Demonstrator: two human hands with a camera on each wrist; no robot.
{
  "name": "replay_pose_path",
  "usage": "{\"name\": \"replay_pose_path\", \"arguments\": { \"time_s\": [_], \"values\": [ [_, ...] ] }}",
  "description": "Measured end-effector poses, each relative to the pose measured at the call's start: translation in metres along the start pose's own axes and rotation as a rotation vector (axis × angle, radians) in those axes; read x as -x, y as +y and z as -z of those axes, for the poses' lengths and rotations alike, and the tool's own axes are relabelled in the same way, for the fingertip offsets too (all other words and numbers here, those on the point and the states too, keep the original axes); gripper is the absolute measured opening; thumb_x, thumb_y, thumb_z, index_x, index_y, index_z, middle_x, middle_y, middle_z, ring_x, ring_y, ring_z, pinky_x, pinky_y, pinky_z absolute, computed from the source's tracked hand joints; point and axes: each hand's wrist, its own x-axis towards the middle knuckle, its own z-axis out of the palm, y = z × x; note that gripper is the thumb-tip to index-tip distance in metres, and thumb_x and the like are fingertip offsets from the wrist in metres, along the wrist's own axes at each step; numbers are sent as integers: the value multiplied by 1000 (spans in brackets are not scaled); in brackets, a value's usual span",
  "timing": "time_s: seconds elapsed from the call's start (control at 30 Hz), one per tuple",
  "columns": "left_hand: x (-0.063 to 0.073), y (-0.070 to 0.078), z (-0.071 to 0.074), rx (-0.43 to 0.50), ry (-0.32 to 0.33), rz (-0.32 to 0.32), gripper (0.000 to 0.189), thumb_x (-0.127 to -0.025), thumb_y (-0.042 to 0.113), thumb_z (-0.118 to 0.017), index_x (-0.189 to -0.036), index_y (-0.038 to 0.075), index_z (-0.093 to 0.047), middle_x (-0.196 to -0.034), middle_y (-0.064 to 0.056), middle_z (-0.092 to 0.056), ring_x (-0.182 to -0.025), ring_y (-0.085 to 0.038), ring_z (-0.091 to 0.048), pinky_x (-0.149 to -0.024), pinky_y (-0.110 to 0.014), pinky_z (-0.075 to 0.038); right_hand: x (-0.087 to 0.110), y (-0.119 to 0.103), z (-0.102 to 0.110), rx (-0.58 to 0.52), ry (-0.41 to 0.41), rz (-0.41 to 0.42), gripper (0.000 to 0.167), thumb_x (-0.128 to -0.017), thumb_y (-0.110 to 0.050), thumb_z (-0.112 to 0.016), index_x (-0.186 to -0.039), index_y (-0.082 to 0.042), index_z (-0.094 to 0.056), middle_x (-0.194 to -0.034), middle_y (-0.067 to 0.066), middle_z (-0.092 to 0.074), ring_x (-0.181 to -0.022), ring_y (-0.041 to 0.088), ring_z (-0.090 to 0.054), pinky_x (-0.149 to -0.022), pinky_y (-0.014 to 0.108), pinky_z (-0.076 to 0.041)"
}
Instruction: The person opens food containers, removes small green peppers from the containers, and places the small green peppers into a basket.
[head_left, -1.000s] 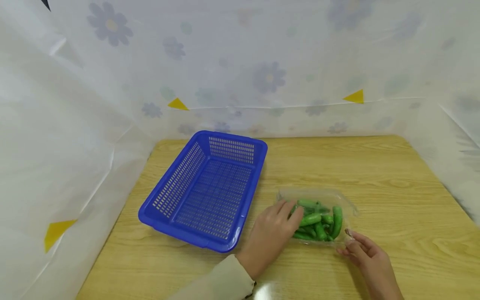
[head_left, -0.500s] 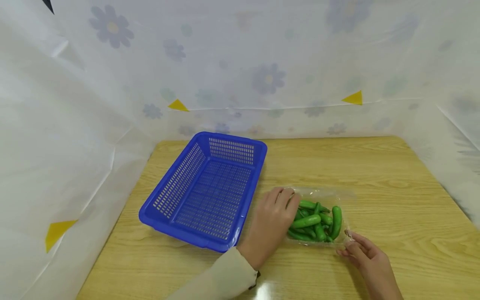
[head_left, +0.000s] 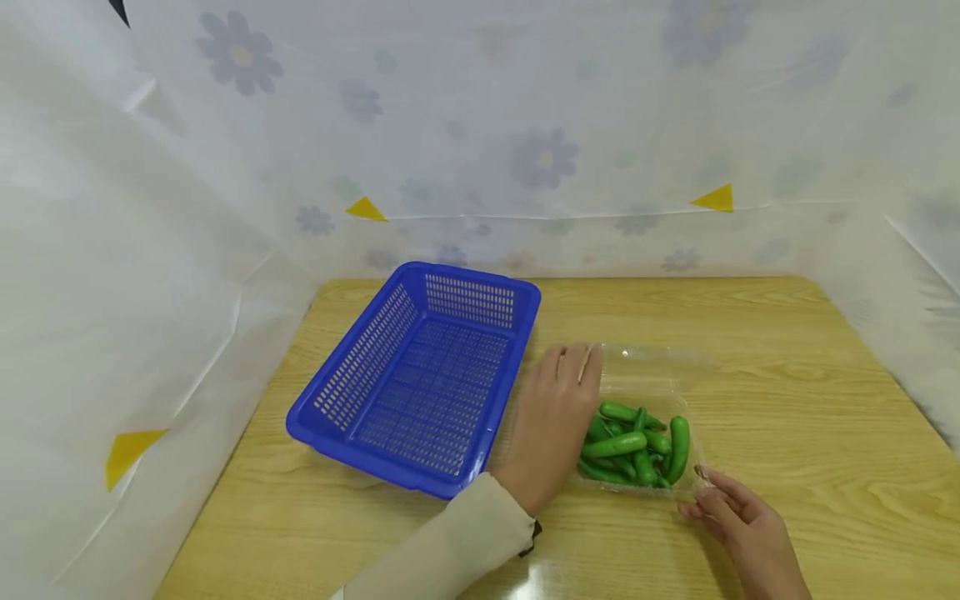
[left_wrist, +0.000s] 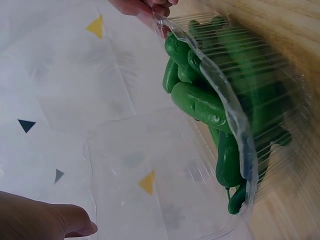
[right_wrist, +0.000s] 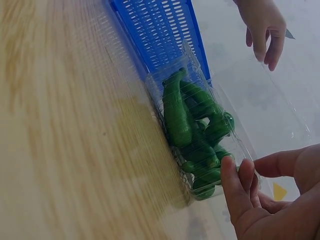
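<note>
A clear plastic clamshell container [head_left: 693, 458] with its lid [head_left: 645, 365] tipped back lies on the table. Several glossy green peppers [head_left: 617, 444] are heaped in its tray. My right hand [head_left: 746, 521] pinches the tray's near right corner between thumb and fingers, as the right wrist view also shows. Over the left end of the lid, my left hand [head_left: 551, 417] has its fingers extended, fingertips right at the lid's edge. In the left wrist view the thumb [left_wrist: 75, 220] is beside the lid's rim. Part of the container's left side is hidden behind the left hand.
A blue perforated plastic basket [head_left: 517, 333] stands left of the container, with nothing in it. The wooden table [head_left: 810, 400] is enclosed by pale flower-patterned sheeting [head_left: 480, 125] at the back and sides.
The lid has swung back away from the peppers, and my left hand has moved away from me with it. My right hand keeps its grip at the corner.
</note>
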Motion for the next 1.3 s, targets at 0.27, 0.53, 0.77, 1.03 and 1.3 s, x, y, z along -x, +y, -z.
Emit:
{"name": "replay_pose_path", "arguments": {
  "time_s": [0.27, 0.53, 0.77, 1.03, 1.3],
  "values": [
    [-8, 0, -4, -13, -28, 38, 43, -83, 6, -62, -126, 7, -53, -114, -3, -56, -101, -18, -52, -80, -24, -48, -1, 1, 2, 7, 1, -29, 56, -90, -33, -61, -135, -3, -44, -111, -25, -56, -87, 14, -65, -78, 26, -52],
    [0, -6, -7, 28, -25, 31, 30, -84, 3, -60, -114, 7, -58, -110, -4, -56, -100, -19, -53, -83, -28, -46, -2, -1, 2, 7, -2, -57, 57, -89, -34, -62, -135, -5, -45, -107, -25, -59, -87, 13, -65, -77, 25, -52],
    [8, -13, -8, 14, 23, 80, 24, -84, 8, -64, -108, 11, -61, -111, -2, -58, -92, -18, -56, -68, -28, -51, -1, -5, 4, 250, 10, -35, 67, -91, -41, -56, -139, 1, -36, -98, -11, -67, -86, 7, -65, -74, 18, -50],
    [20, -30, -8, 46, 75, 141, 21, -85, 22, -61, -103, 12, -64, -103, -1, -61, -87, -20, -58, -63, -32, -51, -2, -11, 8, 683, 126, 136, 61, -94, -46, -47, -136, -2, -43, -100, 8, -65, -75, -8, -55, -63, 19, -48],
    [32, -50, 2, 89, 56, 209, 24, -86, 21, -61, -106, 9, -67, -104, -5, -62, -90, -23, -60, -65, -35, -52, -3, -27, 1, 803, 281, 388, 45, -93, -33, -56, -122, 1, -57, -102, 13, -62, -78, -20, -38, -61, 2, -39]
  ]
}}
